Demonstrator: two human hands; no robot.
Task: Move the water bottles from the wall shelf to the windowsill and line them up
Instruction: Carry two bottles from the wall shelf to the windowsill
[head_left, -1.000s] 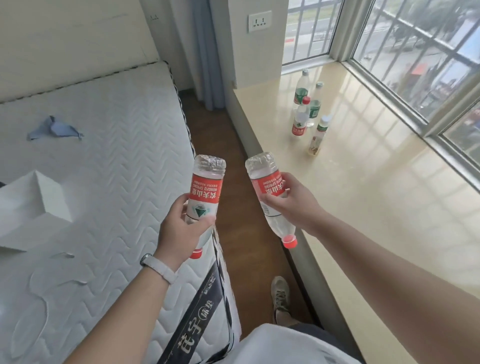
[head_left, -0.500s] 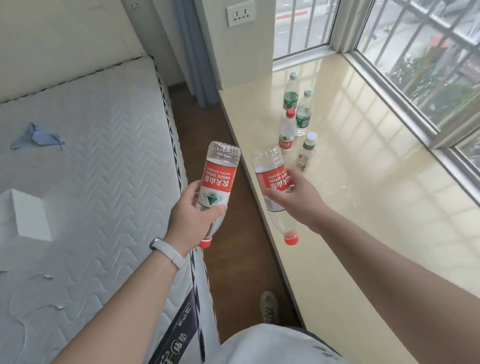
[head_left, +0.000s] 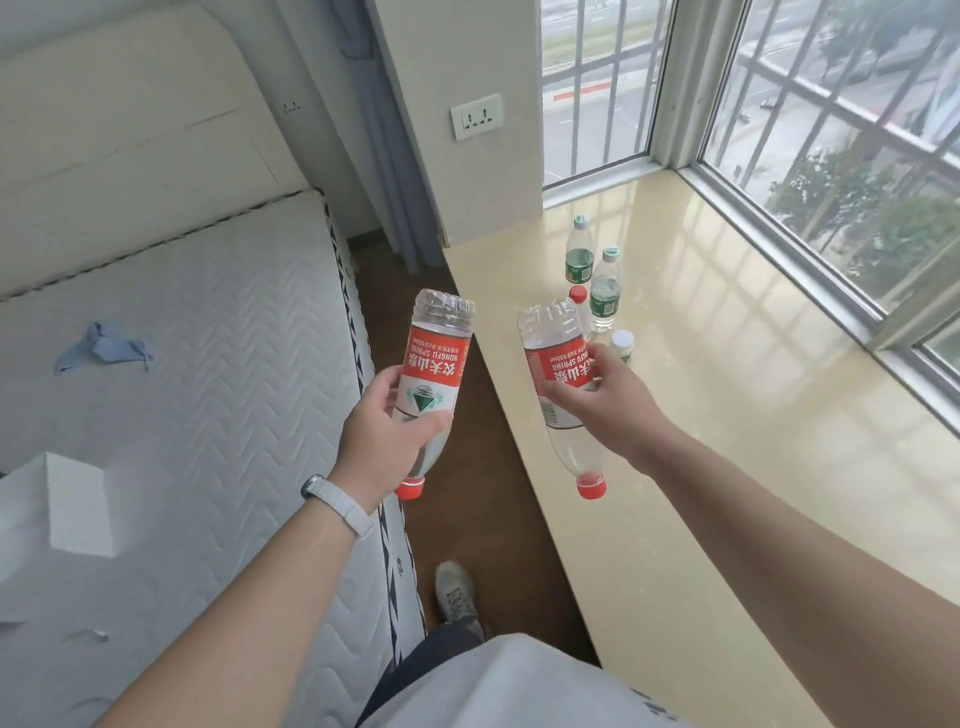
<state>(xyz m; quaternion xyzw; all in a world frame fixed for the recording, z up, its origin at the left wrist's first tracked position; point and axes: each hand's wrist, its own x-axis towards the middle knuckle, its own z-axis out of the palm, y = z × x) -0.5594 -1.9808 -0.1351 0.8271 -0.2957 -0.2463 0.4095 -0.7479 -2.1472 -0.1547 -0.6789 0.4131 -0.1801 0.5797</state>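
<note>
Two red-labelled bottles are held upside down, one in each hand, with the red caps pointed back toward the person and the bases pointed away. The left bottle is grasped by the left hand, fingers wrapped around its lower label, and its cap is seen just below the wrist side of that hand; a white watch is worn on the left wrist. The right bottle is grasped by the right hand, the thumb and fingers closed over its label, and it is tilted so that its cap hangs below and to the left of that hand. The two bottles are kept apart, with the brown floor seen between them. The right hand is held over the near edge of the windowsill. Just beyond the right hand, a cluster of bottles is stood upright on the sill: two green-labelled bottles, a red-capped bottle mostly hidden behind the right bottle, and a white-capped bottle just beside the right fingertips. To the left of the left hand, a mattress is seen, with a blue cloth and a white box lying on it.
</note>
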